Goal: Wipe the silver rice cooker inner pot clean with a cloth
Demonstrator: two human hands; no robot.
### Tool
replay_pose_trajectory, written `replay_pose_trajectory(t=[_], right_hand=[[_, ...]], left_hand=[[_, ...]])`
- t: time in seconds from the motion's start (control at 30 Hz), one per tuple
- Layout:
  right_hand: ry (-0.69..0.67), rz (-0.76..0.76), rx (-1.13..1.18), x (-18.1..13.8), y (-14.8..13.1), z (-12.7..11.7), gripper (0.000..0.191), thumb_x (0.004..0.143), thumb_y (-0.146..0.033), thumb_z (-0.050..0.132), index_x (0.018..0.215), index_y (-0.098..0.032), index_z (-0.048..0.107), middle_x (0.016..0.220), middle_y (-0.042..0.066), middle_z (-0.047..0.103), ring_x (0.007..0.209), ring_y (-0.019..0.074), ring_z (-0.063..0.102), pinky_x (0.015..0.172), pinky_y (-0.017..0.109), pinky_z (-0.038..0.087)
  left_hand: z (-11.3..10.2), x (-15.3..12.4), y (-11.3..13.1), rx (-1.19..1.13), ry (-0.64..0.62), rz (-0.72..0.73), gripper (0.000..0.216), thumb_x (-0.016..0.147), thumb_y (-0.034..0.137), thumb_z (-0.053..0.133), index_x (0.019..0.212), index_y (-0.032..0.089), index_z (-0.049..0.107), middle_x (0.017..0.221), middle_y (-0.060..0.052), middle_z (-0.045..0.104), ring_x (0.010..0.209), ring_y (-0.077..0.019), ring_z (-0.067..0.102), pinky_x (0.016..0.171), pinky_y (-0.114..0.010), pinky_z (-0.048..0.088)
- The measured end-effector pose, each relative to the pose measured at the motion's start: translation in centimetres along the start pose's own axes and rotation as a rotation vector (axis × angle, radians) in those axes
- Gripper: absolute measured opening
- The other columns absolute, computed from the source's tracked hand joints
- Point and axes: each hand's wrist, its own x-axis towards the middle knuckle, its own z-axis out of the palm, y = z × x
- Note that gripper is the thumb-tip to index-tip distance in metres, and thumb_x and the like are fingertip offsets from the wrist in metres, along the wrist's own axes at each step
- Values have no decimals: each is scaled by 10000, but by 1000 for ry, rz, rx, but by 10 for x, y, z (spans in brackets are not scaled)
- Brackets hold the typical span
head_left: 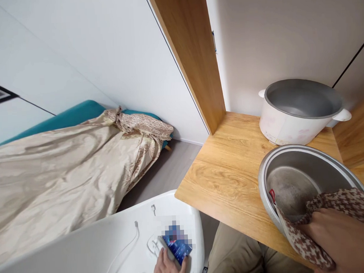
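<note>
My right hand (333, 230) is closed on a brown-and-white patterned cloth (343, 198). The cloth hangs over the near rim of a grey metal inner pot (288, 192), part of it inside; a small red tag shows at its edge. This pot stands on a wooden tabletop, its bottom inside stained and dull. Down at the left, my left hand (167, 268) grips the lower end of a phone (177, 242), thumb on one side and fingers on the other. The phone's screen is lit and partly blurred, above a white table (93, 241).
A white cooker body (287, 128) with two side handles stands behind the pot, near the wall. White charging cables (125, 251) lie on the white table. A wooden upright (190, 59) rises from the wooden tabletop (219, 167). Beige fabric (69, 169) covers a teal sofa (78, 113).
</note>
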Motion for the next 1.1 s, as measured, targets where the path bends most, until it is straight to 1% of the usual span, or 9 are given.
replay_pose_trajectory(t=[0.23,0.4,0.5,0.6,0.7,0.83,0.93,1.0,1.1], right_hand=[[27,18,22,-1,0,-1,109,728,-220,700,829,-257,720,955,130,742,918,394,694,807,537,566],[17,3,23,0,-1,-2,110,724,-196,675,810,-252,714,965,133,746,929,406,694,822,557,559],[1,-8,40,1,-1,-3,115,721,-195,692,818,-253,716,934,124,741,904,406,690,809,568,554],[-2,2,24,1,-1,-3,126,720,-204,708,832,-258,723,955,122,747,930,399,690,823,555,552],[4,10,16,0,-1,-2,121,724,-210,705,831,-262,724,993,131,753,964,402,690,843,562,554],[7,-5,10,0,-2,-3,118,732,-195,681,823,-259,719,976,134,750,943,396,687,840,575,551],[-2,5,-4,0,-2,-3,118,731,-195,674,814,-266,717,957,128,747,930,391,691,846,566,549],[-1,3,-8,0,-2,-4,116,730,-208,680,822,-269,719,963,131,747,938,399,694,839,560,556],[12,-13,-10,1,-1,-4,103,732,-203,677,812,-260,705,933,131,738,908,396,693,814,560,559]], left_hand=[[-2,-1,3,7,-21,-26,1072,861,670,477,1686,99,100,1673,-267,301,1552,-450,310,1224,-640,284],[-7,0,18,15,-11,-72,988,904,596,454,1692,114,103,1669,-262,332,1544,-448,325,1196,-656,307],[-10,4,28,27,6,-148,928,925,565,440,1689,126,148,1659,-261,355,1530,-454,343,1179,-674,316],[-12,7,31,32,6,-165,855,954,589,396,1670,149,243,1653,-251,368,1525,-447,356,1171,-674,327],[-14,7,28,43,-18,-145,790,977,609,361,1640,179,337,1660,-237,362,1535,-435,346,1169,-672,328],[-13,5,21,64,-43,-138,759,983,612,404,1630,217,368,1672,-232,347,1553,-446,305,1173,-699,291],[-12,4,17,67,-65,-121,735,972,626,435,1612,266,401,1677,-205,348,1552,-446,303,1180,-700,276],[-11,3,15,58,-70,-106,749,969,632,429,1611,248,391,1667,-209,358,1545,-441,314,1188,-687,274],[-12,4,18,35,-29,-95,799,978,626,360,1621,152,325,1650,-254,350,1539,-444,313,1194,-676,275]])
